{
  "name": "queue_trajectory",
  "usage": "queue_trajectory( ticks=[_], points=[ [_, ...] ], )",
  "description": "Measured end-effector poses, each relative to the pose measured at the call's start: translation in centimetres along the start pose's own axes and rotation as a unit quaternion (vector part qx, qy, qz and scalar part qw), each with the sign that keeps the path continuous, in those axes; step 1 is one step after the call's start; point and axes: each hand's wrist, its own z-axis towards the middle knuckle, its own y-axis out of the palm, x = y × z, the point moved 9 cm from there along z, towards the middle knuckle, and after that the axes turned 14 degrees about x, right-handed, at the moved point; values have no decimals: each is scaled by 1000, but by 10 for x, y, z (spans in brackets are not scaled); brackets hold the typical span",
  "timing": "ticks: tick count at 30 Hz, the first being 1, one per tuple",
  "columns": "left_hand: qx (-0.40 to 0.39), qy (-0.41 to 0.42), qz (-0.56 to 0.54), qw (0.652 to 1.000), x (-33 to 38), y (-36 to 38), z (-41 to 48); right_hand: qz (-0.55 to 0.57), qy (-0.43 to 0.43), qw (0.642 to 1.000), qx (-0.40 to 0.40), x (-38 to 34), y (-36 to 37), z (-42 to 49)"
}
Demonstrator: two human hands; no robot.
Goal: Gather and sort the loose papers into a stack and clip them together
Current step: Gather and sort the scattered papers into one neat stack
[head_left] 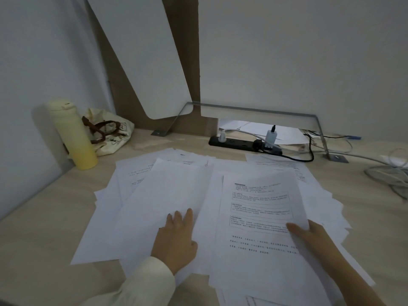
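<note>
In front of the power strip (pixel 242 144), the papers (pixel 167 195) lay fanned loose across the pale wood-grain table (pixel 44 217), thin white printed sheets, nothing stacked or clipped yet. Your left hand (pixel 176 237) pressed flat and released on blank sheets; your right hand (pixel 309 235) pinched one printed sheet (pixel 262 208). No clip showed.
</note>
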Motion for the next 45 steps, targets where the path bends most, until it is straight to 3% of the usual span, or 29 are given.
queue_trajectory(
  ticks=[3, 6, 8, 10, 13, 14, 16, 24, 29, 31, 36, 42, 45],
  points=[
    [60, -30, -35, 997, -6, -16, 8, -13, -8, 1000, -11, -3, 4, -3],
    [73, -100, -242, 962, -22, -36, 12, -12, -6, 1000, -14, -3, 5, -4],
    [63, -130, -458, 877, -25, -56, 8, -7, -4, 1000, -16, -3, 5, -4],
    [37, -141, -651, 745, -22, -77, 1, 3, 0, 1000, -22, -2, 5, -4],
    [-1, -156, -791, 592, -18, -87, -5, 25, 4, 999, -33, -3, 6, -5],
    [-4, -166, -809, 564, -18, -85, -5, 30, 5, 999, -37, -3, 6, -6],
    [-4, -192, -816, 545, -18, -73, -5, 38, 8, 998, -42, -3, 6, -6],
    [-26, -263, -751, 605, -15, -8, -12, 48, 17, 998, -47, -2, 4, -9],
    [-55, -236, -662, 709, -10, 14, -14, 86, 44, 995, -40, -1, 4, -10],
    [-82, -222, -637, 734, -2, 19, -15, 115, 53, 991, -38, -4, 3, -12],
    [-138, -182, -621, 750, 19, 23, -18, 157, 54, 982, -91, -15, 14, -19],
    [-141, -128, -588, 786, 33, 17, -17, 181, 58, 971, -143, -22, 22, -26],
    [-106, -144, -615, 768, 27, 11, -13, 197, 58, 969, -140, -19, 19, -27]
  ],
)
